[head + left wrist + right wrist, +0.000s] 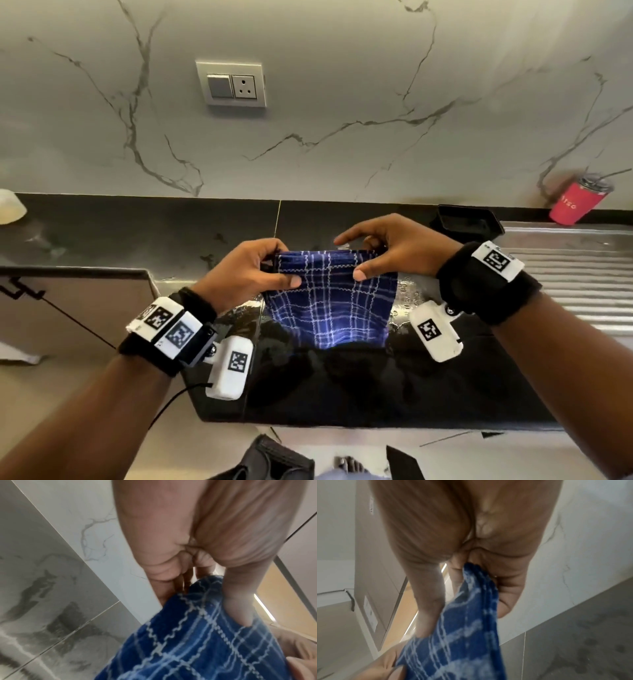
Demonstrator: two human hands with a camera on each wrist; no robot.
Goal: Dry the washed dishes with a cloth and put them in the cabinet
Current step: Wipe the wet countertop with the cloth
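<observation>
Cloth (329, 301) pinched at its top edge by both hands: left hand (246, 274) on the left corner, right hand (394, 250) on the right, thumbs in front, fingers behind. It hangs folded above the black desk (137, 233). Step looks like cloth prep; no dish in grip. Next: pick a washed dish, probably from the sink side (565, 274).

A black polished stone counter (212, 226) runs along the marble wall. On it at the back right lies a black tray (466, 222), beside a ribbed steel drainboard (575, 274) at the right edge. A red cup (579, 202) stands at the back right corner.
</observation>
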